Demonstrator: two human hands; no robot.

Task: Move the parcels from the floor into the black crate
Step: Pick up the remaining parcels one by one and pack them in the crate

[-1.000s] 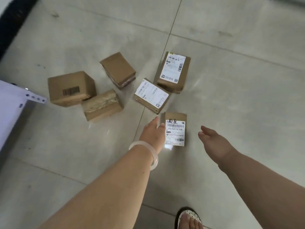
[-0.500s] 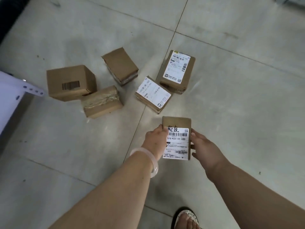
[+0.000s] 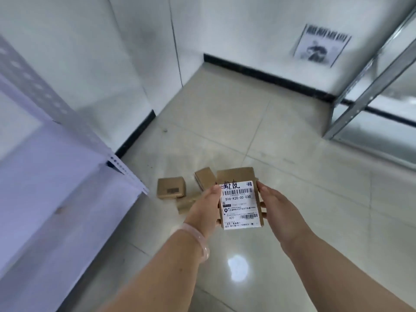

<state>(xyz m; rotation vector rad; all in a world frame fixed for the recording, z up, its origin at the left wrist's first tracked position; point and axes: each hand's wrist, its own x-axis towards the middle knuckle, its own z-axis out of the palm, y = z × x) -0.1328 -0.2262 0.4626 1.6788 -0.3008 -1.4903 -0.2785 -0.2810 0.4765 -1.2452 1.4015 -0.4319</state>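
A small cardboard parcel (image 3: 239, 200) with a white shipping label and black handwriting is held up in front of me, off the floor. My left hand (image 3: 206, 207) grips its left edge and my right hand (image 3: 278, 209) grips its right edge. Behind it on the floor lie more brown parcels: one with a barcode (image 3: 171, 188), one tilted box (image 3: 205, 179), and a taped one (image 3: 186, 204) partly hidden by my left hand. Other parcels are hidden behind the held one. No black crate is in view.
A white metal shelf (image 3: 56, 176) fills the left side. White walls with a black skirting (image 3: 265, 75) close the room ahead. A metal frame with glass (image 3: 369, 91) stands at the right. A printed sheet (image 3: 322, 45) hangs on the wall.
Both hands closed on the labelled parcel and lifted it off the floor. My view has swung upward, so walls and shelf now show.
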